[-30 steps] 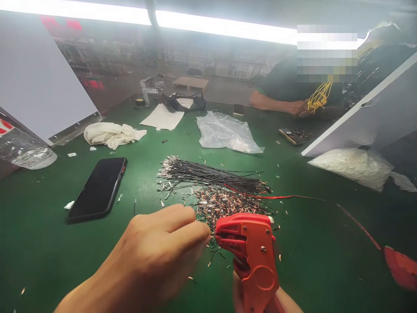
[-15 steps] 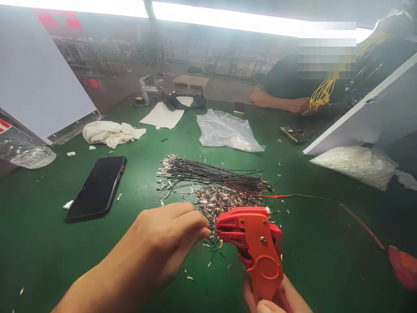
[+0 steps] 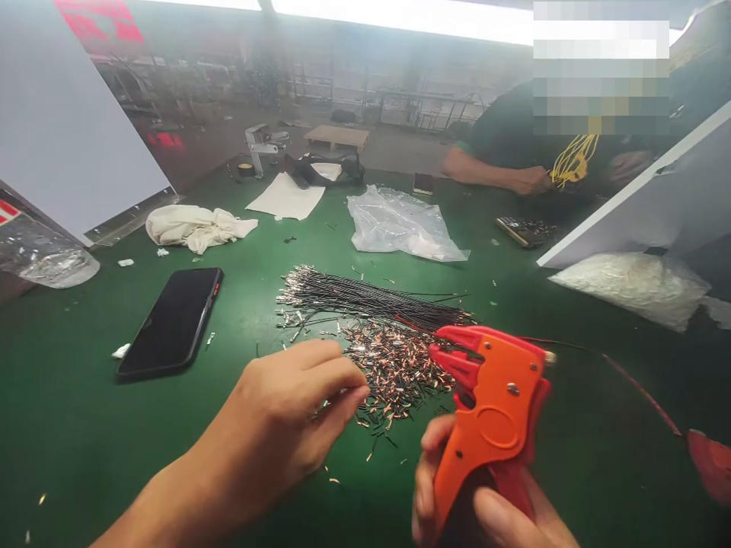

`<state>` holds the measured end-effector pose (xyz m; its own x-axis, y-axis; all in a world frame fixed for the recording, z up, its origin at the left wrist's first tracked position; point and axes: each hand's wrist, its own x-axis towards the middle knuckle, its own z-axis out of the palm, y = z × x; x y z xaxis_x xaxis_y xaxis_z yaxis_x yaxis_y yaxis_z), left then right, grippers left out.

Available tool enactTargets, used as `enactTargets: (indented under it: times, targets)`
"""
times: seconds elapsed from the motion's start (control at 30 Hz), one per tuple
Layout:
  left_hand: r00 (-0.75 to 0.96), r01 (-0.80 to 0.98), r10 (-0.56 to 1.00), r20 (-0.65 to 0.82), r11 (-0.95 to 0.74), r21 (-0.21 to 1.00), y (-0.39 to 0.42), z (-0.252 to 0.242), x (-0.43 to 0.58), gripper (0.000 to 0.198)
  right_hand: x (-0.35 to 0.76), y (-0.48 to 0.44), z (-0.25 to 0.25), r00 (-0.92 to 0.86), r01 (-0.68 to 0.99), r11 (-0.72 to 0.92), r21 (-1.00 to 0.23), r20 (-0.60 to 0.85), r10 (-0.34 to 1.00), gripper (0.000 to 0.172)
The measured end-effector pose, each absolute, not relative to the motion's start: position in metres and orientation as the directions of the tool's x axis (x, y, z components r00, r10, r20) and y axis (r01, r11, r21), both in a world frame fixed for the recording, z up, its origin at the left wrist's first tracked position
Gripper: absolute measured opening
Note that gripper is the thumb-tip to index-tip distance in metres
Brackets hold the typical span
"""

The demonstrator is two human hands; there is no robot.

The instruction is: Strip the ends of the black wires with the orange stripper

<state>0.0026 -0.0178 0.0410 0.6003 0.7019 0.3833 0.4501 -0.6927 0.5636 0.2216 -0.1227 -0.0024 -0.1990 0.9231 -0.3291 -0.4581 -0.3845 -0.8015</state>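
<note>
The orange wire stripper (image 3: 491, 411) is gripped by its handles in the right hand (image 3: 485, 502), low and right of centre, its head tilted up and to the left over the green table (image 3: 68, 441); the fingers and thumb are wrapped around the handles, closed on the tool. The left hand (image 3: 285, 426) hangs just left of it, thumb and forefinger pressed together at the tips, apparently pinching something thin, though it is too small to make out for certain. Between and beyond the two hands lies a heap of small copper-coloured terminals (image 3: 394, 365), touching a bundle of thin black wires (image 3: 365, 298) laid side by side. A black phone (image 3: 171, 323) lies face up to the left, well apart from the heap. Farther back are a crumpled white cloth (image 3: 194, 226), a sheet of paper (image 3: 285, 198) and a clear plastic bag (image 3: 400, 224). Across the table another person's hand (image 3: 531, 180) holds yellow wires (image 3: 574, 160).
</note>
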Motion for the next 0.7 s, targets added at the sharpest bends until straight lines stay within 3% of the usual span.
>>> enactTargets:
  times: [0.1, 0.17, 0.23, 0.47, 0.57, 0.7]
  targets:
    - [0.658, 0.449, 0.653, 0.375, -0.74, 0.5, -0.025, 0.031, 0.011, 0.017, 0.221, -0.121, -0.003, 0.221, -0.146, -0.153, -0.977, -0.183, 0.958, 0.02]
    - [0.688, 0.452, 0.625, 0.369, -0.767, 0.456, -0.03, 0.025, 0.017, 0.019, 0.224, -0.117, -0.003, 0.301, 0.065, -0.073, -0.995, -0.051, 0.952, 0.012]
    - [0.708, 0.452, 0.608, 0.358, -0.781, 0.431, -0.035, 0.02, 0.022, 0.021, 0.228, -0.114, -0.003, 0.269, 0.17, -0.026, -0.985, 0.021, 0.963, 0.01]
    - [0.771, 0.443, 0.572, 0.281, -0.798, 0.41, -0.042, 0.012, 0.029, 0.022, 0.227, -0.117, -0.001, 0.146, 0.131, -0.072, -0.989, -0.053, 0.988, 0.004]
    - [0.778, 0.435, 0.563, 0.279, -0.803, 0.408, -0.043, 0.01, 0.029, 0.02, 0.223, -0.12, -0.004, 0.196, 0.126, -0.112, -0.986, -0.086, 0.977, 0.004]
    - [0.77, 0.432, 0.563, 0.301, -0.807, 0.403, -0.045, 0.009, 0.028, 0.025, 0.22, -0.122, -0.009, 0.174, 0.252, -0.106, -0.962, -0.063, 0.983, 0.008]
